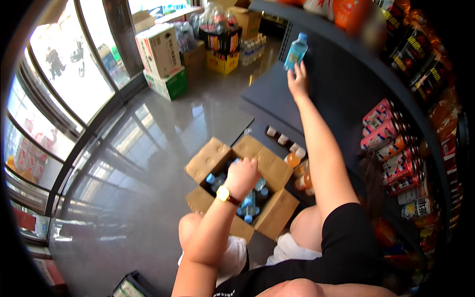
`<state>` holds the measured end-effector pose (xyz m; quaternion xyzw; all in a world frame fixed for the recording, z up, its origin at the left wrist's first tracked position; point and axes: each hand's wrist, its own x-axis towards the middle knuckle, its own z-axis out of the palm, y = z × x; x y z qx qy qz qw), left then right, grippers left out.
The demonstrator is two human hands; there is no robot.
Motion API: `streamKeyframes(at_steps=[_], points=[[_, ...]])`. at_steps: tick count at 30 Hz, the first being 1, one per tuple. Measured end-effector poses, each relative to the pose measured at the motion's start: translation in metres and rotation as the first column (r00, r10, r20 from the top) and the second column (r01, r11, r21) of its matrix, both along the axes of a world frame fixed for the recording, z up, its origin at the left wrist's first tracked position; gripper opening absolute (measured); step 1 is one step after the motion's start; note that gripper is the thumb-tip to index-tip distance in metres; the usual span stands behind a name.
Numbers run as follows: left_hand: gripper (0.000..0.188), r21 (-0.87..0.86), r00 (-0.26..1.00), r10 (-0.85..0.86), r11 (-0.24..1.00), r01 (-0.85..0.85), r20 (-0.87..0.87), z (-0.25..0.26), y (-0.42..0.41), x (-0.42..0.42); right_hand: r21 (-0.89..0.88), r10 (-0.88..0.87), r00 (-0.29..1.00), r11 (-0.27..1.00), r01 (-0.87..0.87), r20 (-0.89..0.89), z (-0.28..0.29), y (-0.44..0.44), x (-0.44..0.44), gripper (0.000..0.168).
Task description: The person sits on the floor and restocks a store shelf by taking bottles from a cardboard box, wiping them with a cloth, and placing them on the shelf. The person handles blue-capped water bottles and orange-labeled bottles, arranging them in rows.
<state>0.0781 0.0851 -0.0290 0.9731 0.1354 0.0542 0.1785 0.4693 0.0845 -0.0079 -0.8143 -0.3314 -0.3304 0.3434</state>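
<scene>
An open cardboard box (274, 211) stands on the floor between my knees, with several blue-capped plastic bottles (248, 208) inside. My left hand (243, 176), with a watch at the wrist, is over the box; its fingers are curled, and whether they grip a bottle is hidden. Farther off, my right hand (298, 81) reaches over a dark shelf board (272, 87). Its spread fingers are at the lower end of a blue-capped bottle of light blue liquid (296, 52), which stands near the shelf's far end. Whether the fingertips touch it is unclear.
Dark and orange bottles (292, 159) stand on the lower shelf right of the box. Pink and red cans (382, 137) fill the shelf at right. Stacked cartons (159, 52), crates (222, 61) and packed water bottles (253, 48) stand by the glass front. A shelf edge (393, 70) curves overhead.
</scene>
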Motion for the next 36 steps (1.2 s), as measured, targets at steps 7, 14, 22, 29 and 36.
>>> streamKeyframes(at_steps=[7,14,22,29,36], points=[[0.011,0.002,0.984,0.167,0.986,-0.167,0.068,0.012,0.042,-0.025,-0.082,0.561,0.782,0.823,-0.562,0.271,0.06,0.001,-0.183,0.029],[0.012,0.051,0.97,0.236,0.969,-0.24,0.062,0.012,0.048,-0.033,-0.396,0.677,0.656,0.531,-0.749,-0.332,-0.1,-0.043,-0.274,0.005],[0.012,0.056,0.953,0.274,0.957,-0.283,0.13,0.003,0.054,-0.036,-0.743,0.228,0.849,0.412,-0.528,-0.477,-0.196,0.003,-0.295,0.036],[0.015,0.05,0.965,0.233,0.969,-0.24,0.119,0.005,0.047,-0.029,-0.805,0.041,0.847,0.29,-0.517,-0.529,-0.239,-0.005,-0.274,0.028],[0.013,0.016,0.973,0.195,0.98,-0.199,0.126,0.006,0.041,-0.026,-0.732,0.214,0.813,0.357,-0.581,-0.541,-0.153,-0.104,-0.283,0.017]])
